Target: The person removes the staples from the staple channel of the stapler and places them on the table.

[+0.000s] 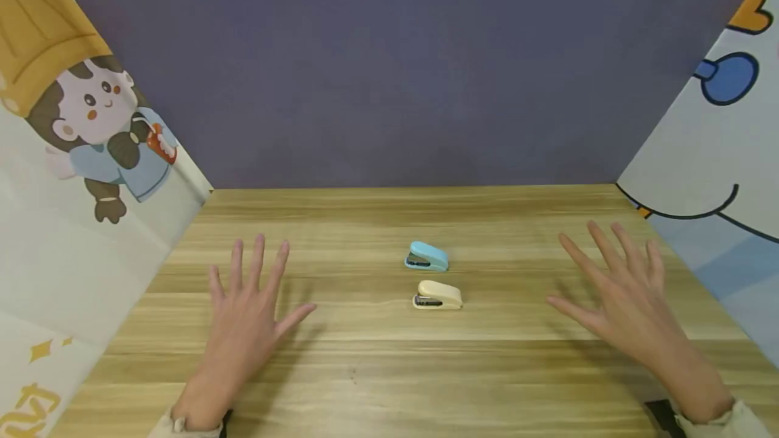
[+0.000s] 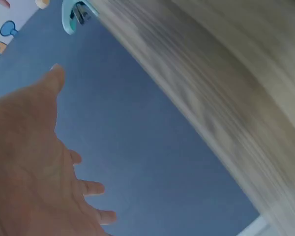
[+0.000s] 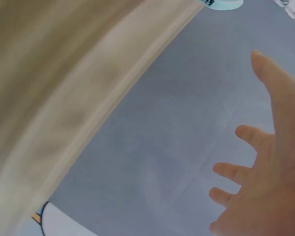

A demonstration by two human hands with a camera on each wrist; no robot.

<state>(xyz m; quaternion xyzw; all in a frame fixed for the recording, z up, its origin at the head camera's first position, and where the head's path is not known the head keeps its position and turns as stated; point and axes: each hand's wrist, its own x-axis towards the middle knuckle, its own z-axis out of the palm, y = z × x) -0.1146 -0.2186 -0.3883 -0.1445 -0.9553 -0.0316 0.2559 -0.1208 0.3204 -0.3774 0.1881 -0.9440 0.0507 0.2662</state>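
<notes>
Two small staplers lie near the middle of the wooden table in the head view. The light blue stapler (image 1: 428, 257) is farther back, and the cream stapler (image 1: 439, 295) sits just in front of it. To their left, my left hand (image 1: 243, 323) is spread with straight fingers and holds nothing. Off to their right, my right hand (image 1: 629, 306) is likewise spread, apart from both staplers. Part of a blue stapler (image 2: 69, 17) shows at the top of the left wrist view. The right wrist view catches a blue stapler's edge (image 3: 226, 5) at its top.
The wood-grain table (image 1: 365, 384) meets a dark grey-blue wall (image 1: 414, 73) at the back. A white panel with a cartoon child (image 1: 97, 113) stands along the left, and another printed panel (image 1: 700, 154) along the right.
</notes>
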